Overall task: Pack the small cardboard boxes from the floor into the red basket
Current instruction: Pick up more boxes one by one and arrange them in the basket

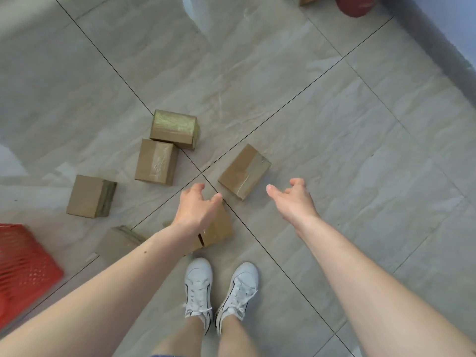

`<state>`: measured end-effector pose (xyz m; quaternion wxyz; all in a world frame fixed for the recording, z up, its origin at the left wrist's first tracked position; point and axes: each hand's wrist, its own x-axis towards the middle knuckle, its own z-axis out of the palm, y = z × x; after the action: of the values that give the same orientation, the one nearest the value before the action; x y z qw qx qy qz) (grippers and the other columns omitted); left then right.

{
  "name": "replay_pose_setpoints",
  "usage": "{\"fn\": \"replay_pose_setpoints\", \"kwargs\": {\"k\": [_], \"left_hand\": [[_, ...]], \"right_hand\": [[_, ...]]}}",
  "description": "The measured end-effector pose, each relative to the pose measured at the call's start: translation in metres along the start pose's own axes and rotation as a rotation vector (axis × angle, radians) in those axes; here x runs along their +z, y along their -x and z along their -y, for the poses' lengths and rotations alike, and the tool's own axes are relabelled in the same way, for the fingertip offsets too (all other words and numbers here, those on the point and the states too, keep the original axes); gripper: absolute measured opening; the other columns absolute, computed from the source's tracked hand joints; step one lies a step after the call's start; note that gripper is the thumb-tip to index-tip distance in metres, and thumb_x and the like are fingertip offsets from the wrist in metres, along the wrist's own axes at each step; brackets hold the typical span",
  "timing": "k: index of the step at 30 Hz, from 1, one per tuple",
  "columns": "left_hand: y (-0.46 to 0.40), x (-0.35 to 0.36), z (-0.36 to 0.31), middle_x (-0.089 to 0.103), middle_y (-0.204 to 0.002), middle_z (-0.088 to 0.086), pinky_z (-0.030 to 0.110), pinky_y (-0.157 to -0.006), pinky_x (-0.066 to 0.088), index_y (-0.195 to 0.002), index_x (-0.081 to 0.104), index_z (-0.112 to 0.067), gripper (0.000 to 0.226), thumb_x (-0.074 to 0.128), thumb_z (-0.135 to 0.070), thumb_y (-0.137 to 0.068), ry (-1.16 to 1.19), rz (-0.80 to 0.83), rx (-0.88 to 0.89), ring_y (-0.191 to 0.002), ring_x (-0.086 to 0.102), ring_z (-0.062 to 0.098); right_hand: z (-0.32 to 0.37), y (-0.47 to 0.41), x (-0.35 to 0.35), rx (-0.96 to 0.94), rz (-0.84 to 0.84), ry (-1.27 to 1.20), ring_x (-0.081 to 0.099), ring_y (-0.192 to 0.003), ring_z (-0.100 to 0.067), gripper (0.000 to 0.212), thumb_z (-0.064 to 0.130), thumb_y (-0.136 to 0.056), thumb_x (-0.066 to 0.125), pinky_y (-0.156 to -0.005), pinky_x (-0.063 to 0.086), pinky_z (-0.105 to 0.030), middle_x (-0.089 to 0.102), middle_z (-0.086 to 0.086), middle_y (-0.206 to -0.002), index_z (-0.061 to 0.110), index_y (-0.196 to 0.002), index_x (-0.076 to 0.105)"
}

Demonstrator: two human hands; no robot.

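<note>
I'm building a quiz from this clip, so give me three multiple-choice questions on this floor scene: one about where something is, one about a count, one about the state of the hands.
1. Where does the red basket sit in the view?
A. at the left edge
B. between the shoes
C. at the far right wall

2. How many small cardboard boxes lie on the floor near the person?
A. two
B. four
C. six

3. What are the left hand and right hand doing?
A. both carry a box
B. both reach out holding nothing
C. both rest inside the basket

Answers:
1 A, its red mesh shows low at the left edge.
2 C, six show, one partly hidden under the left hand.
3 B, the fingers are spread and loosely bent, gripping no box.
</note>
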<state>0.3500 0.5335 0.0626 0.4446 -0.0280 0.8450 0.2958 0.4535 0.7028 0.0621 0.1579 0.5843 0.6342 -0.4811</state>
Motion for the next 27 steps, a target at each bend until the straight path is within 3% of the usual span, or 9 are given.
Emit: {"fn": "replay_pose_setpoints", "kwargs": {"k": [2, 6, 8, 12, 17, 21, 27], "left_hand": [[-0.025, 0.012, 0.004, 0.034, -0.148, 0.007, 0.026, -0.067, 0.042, -0.148, 0.033, -0.019, 0.063, 0.051, -0.040, -0.092, 0.006, -0.023, -0.006, -0.084, 0.052, 0.012], [-0.077, 0.038, 0.012, 0.037, -0.150, 0.009, 0.035, -0.092, 0.044, -0.149, 0.031, -0.019, 0.064, 0.054, -0.040, -0.092, 0.020, -0.009, -0.027, -0.123, 0.051, 0.024], [-0.104, 0.051, 0.015, 0.040, -0.150, 0.009, 0.039, -0.106, 0.041, -0.150, 0.030, -0.018, 0.066, 0.055, -0.040, -0.092, 0.019, 0.008, -0.033, -0.133, 0.046, 0.027], [-0.157, 0.076, 0.022, 0.045, -0.145, 0.013, 0.044, -0.106, 0.042, -0.150, 0.027, -0.020, 0.066, 0.053, -0.036, -0.093, -0.046, 0.035, -0.058, -0.128, 0.049, 0.034], [-0.213, 0.102, 0.038, 0.036, -0.150, 0.016, 0.038, -0.103, 0.038, -0.150, 0.021, -0.014, 0.066, 0.052, -0.036, -0.096, -0.147, 0.088, -0.052, -0.133, 0.043, 0.033], [-0.241, 0.113, 0.048, 0.039, -0.152, 0.011, 0.042, -0.112, 0.034, -0.151, 0.024, -0.014, 0.068, 0.050, -0.043, -0.095, -0.166, 0.098, -0.047, -0.139, 0.039, 0.030], [-0.237, 0.106, 0.038, 0.050, -0.142, 0.012, 0.048, -0.111, 0.035, -0.148, 0.027, -0.016, 0.069, 0.055, -0.047, -0.092, -0.070, -0.021, -0.019, -0.131, 0.046, 0.033]], "right_hand": [[-0.003, -0.025, 0.008, 0.003, 0.003, 0.018, 0.051, -0.130, -0.030, 0.078, 0.043, -0.091, 0.063, -0.107, 0.046, -0.044, 0.040, -0.010, -0.152, 0.013, -0.152, 0.024], [-0.015, -0.082, 0.026, -0.021, -0.014, 0.061, 0.047, -0.135, -0.028, 0.075, 0.046, -0.090, 0.063, -0.104, 0.040, -0.036, 0.038, -0.008, -0.155, 0.017, -0.150, 0.028], [-0.022, -0.113, 0.037, -0.040, -0.032, 0.070, 0.048, -0.134, -0.027, 0.073, 0.046, -0.090, 0.063, -0.103, 0.040, -0.035, 0.044, -0.009, -0.152, 0.015, -0.148, 0.033], [-0.037, -0.170, 0.059, -0.052, -0.031, 0.096, 0.048, -0.134, -0.029, 0.073, 0.044, -0.089, 0.065, -0.103, 0.039, -0.034, 0.044, -0.011, -0.151, 0.013, -0.147, 0.034], [-0.058, -0.229, 0.081, -0.148, -0.072, 0.149, 0.044, -0.140, -0.029, 0.076, 0.039, -0.090, 0.067, -0.111, 0.036, -0.036, 0.038, -0.009, -0.157, 0.013, -0.152, 0.031], [-0.064, -0.258, 0.095, -0.139, -0.004, 0.064, 0.049, -0.136, -0.034, 0.078, 0.040, -0.092, 0.060, -0.112, 0.043, -0.050, 0.043, -0.009, -0.154, 0.019, -0.157, 0.022], [-0.056, -0.252, 0.092, -0.122, -0.063, -0.032, 0.061, -0.121, -0.036, 0.060, 0.038, -0.091, 0.061, -0.102, 0.051, -0.052, 0.057, -0.013, -0.136, 0.013, -0.142, 0.042]]}}
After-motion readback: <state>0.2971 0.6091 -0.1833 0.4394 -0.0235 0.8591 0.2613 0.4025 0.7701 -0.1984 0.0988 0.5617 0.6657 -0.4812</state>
